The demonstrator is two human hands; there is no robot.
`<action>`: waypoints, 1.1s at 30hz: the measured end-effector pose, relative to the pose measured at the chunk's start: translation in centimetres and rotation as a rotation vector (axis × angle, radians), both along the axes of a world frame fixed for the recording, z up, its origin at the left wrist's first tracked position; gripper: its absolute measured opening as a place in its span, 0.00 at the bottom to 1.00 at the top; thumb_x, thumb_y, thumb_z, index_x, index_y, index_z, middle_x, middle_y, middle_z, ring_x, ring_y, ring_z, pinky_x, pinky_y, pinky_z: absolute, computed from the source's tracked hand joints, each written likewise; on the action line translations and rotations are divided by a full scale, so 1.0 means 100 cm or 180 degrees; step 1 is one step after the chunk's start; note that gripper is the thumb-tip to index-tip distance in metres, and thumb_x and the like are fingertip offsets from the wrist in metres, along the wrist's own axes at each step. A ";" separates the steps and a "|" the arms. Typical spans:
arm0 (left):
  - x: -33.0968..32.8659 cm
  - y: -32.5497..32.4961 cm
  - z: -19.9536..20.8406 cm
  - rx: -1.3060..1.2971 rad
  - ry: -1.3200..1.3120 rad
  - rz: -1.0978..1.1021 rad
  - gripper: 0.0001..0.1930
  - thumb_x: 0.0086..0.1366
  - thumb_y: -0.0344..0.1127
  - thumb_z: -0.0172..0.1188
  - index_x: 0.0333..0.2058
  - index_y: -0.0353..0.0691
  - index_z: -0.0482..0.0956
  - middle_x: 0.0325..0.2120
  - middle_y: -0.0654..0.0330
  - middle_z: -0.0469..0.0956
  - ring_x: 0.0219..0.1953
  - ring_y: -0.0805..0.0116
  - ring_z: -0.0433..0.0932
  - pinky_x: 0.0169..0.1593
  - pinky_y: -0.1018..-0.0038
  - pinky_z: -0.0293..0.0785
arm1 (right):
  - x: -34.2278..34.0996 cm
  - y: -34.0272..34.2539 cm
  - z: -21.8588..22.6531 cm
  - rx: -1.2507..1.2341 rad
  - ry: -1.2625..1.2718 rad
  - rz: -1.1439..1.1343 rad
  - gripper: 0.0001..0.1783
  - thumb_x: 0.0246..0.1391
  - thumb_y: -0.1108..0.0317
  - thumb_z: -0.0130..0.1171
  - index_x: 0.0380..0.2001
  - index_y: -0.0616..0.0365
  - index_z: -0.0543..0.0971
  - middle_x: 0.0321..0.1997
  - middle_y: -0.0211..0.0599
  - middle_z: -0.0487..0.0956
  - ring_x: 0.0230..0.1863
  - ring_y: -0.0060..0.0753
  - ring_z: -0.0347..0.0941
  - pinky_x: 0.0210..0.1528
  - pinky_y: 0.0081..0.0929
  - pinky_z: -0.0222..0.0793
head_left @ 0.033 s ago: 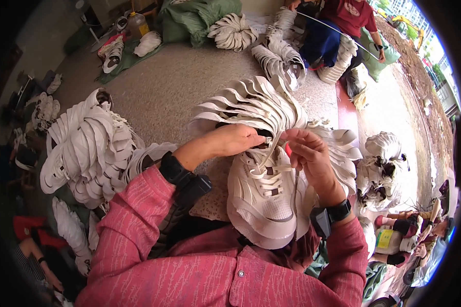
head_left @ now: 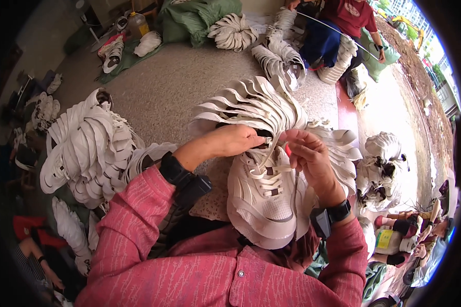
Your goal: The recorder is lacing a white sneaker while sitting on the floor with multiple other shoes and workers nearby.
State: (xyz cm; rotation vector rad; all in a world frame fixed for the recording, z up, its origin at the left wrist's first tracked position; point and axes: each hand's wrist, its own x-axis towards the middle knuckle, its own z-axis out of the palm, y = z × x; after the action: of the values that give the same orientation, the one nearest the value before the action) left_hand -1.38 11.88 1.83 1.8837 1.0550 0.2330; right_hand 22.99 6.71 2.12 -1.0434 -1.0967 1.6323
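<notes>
A cream shoe upper lies in front of me with its toe toward my body. A flat cream shoelace crosses its eyelets, and a loose length rises to my fingers. My right hand pinches that lace between thumb and forefinger, right of the upper's opening. My left hand is closed at the top of the opening, its fingertips by the lace; what they grip is mostly hidden. Just beyond both hands, a fanned row of nested uppers curves around to the right. A small red thing shows beside my right fingers.
Stacked uppers stand at my left, and another bundle sits at right. Green sacks and more stacks lie across the speckled floor. A person in a dark red shirt sits far right; other people are at both lower edges.
</notes>
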 end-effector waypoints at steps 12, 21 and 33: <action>0.004 -0.024 0.023 0.0118 -0.0214 0.0206 0.12 0.60 0.36 0.61 0.39 0.35 0.81 0.32 0.54 0.81 0.35 0.67 0.79 0.40 0.71 0.73 | -0.004 -0.007 0.001 -0.0582 0.0884 0.0286 0.16 0.57 0.76 0.56 0.50 0.58 0.76 0.51 0.36 0.80 0.26 0.19 0.75 0.21 0.11 0.62; 0.019 -0.025 0.043 -0.0607 -0.1001 -0.0649 0.12 0.63 0.36 0.62 0.42 0.35 0.80 0.32 0.70 0.76 0.33 0.81 0.70 0.38 0.82 0.66 | 0.000 -0.009 0.008 -0.0177 0.0349 0.0484 0.16 0.56 0.78 0.55 0.48 0.59 0.78 0.50 0.36 0.80 0.23 0.15 0.71 0.23 0.11 0.63; 0.027 -0.002 0.093 -0.1040 -0.1577 -0.0499 0.12 0.66 0.42 0.61 0.33 0.39 0.84 0.29 0.66 0.81 0.20 0.86 0.64 0.27 0.88 0.60 | 0.007 0.013 0.038 0.0556 -0.1220 0.0732 0.05 0.55 0.73 0.60 0.34 0.60 0.82 0.31 0.32 0.81 0.18 0.10 0.64 0.19 0.10 0.59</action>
State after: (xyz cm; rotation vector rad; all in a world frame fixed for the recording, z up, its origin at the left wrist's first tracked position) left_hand 1.28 11.72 11.11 1.4964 0.5661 0.3872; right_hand 23.69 8.04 5.93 -1.1764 -1.6347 1.5111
